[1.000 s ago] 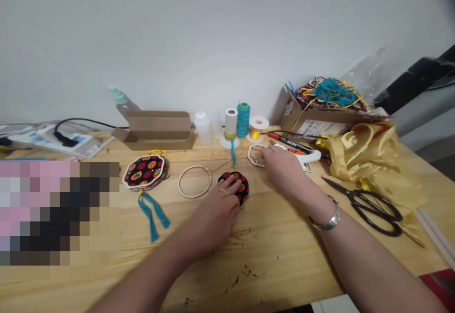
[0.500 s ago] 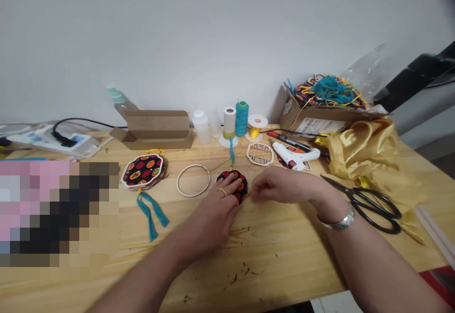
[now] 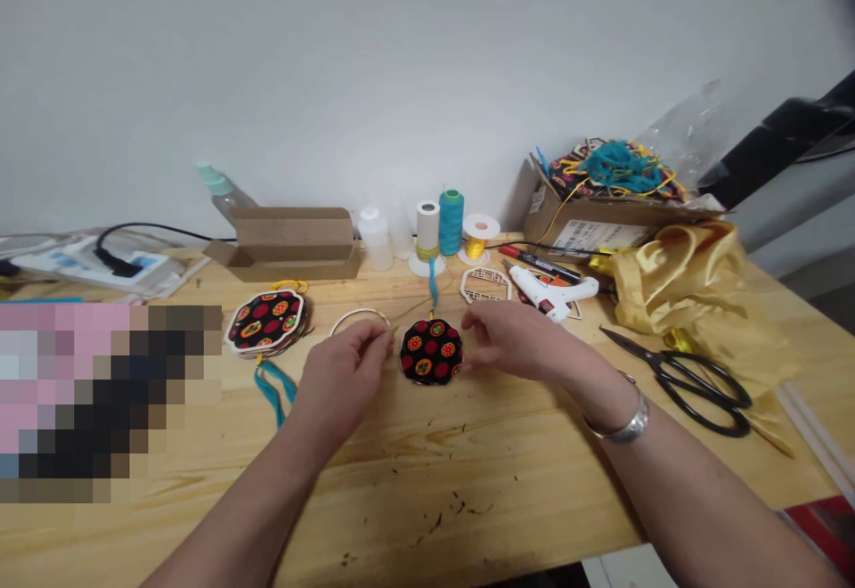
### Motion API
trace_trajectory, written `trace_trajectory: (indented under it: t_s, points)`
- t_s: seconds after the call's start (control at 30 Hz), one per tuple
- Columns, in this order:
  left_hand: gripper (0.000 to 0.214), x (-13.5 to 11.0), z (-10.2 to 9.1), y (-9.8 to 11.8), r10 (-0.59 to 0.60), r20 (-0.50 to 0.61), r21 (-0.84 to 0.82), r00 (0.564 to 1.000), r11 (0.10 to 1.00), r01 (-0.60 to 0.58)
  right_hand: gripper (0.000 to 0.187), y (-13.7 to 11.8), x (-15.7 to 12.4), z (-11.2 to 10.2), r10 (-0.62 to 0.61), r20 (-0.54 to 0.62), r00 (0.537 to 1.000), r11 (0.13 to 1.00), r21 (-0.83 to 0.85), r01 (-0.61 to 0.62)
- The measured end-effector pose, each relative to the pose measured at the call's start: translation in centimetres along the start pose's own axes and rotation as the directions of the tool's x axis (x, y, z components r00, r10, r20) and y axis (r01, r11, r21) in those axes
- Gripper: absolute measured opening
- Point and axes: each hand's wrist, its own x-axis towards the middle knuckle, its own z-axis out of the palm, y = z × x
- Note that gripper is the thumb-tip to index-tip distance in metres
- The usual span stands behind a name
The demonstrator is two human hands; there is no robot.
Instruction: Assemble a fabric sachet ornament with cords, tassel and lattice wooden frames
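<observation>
A black fabric piece (image 3: 434, 352) with red and orange flower prints lies flat on the wooden table, a teal tassel (image 3: 433, 281) stretching from its far edge. My right hand (image 3: 511, 338) is at its right edge, fingers curved and apart, fingertips at or touching the rim. On the other side, my left hand (image 3: 347, 374) has its fingers pinched together over the near side of a thin wooden hoop (image 3: 347, 316). What is between those fingers is hidden. A thin cord runs from near that hand toward the tassel.
Left lies a framed stack of patterned pieces (image 3: 267, 322). Behind are an open cardboard box (image 3: 297, 240), bottles and thread spools (image 3: 451, 223). To the right are a wooden lattice frame (image 3: 486, 285), a white glue gun (image 3: 551, 292), black scissors (image 3: 701, 385) and gold cloth (image 3: 688, 285).
My left hand has lifted off the fabric piece and moved left to the hoop, its fingers now pinched. My right hand has shifted slightly left and its fingers have opened beside the piece.
</observation>
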Motion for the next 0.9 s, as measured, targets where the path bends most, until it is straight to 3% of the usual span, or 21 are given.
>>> trace_trajectory:
  t_s: [0.27, 0.53, 0.67, 0.77, 0.9]
  points:
    - [0.023, -0.1, 0.0, 0.3, -0.052, -0.008, 0.053, 0.999, 0.997, 0.053, 0.049, -1.3, 0.0, 0.5, 0.042, 0.047, 0.998, 0.984, -0.174, -0.033]
    - [0.025, -0.2, 0.6, 0.4, -0.177, 0.097, -0.185, 0.979, 0.964, 0.192, 0.042, -1.1, 0.2, 0.5, 0.044, 0.013, 0.999, 0.989, -0.145, -0.042]
    - [0.027, 0.0, 0.9, 0.1, -0.150, 0.088, -0.242, 0.985, 0.956, 0.168, 0.041, -1.0, 0.4, 0.6, 0.047, 0.020, 0.999, 0.987, -0.153, -0.044]
    - [0.028, 0.2, 0.7, 0.0, -0.120, 0.040, -0.166, 0.992, 0.978, 0.125, 0.043, -0.8, 0.5, 0.8, 0.062, -0.003, 0.998, 0.982, -0.178, -0.061]
    - [0.027, 0.3, 0.3, 0.1, -0.054, -0.049, 0.055, 0.997, 0.997, 0.057, 0.045, -0.8, 0.5, 1.0, 0.066, -0.026, 0.997, 0.984, -0.164, -0.069]
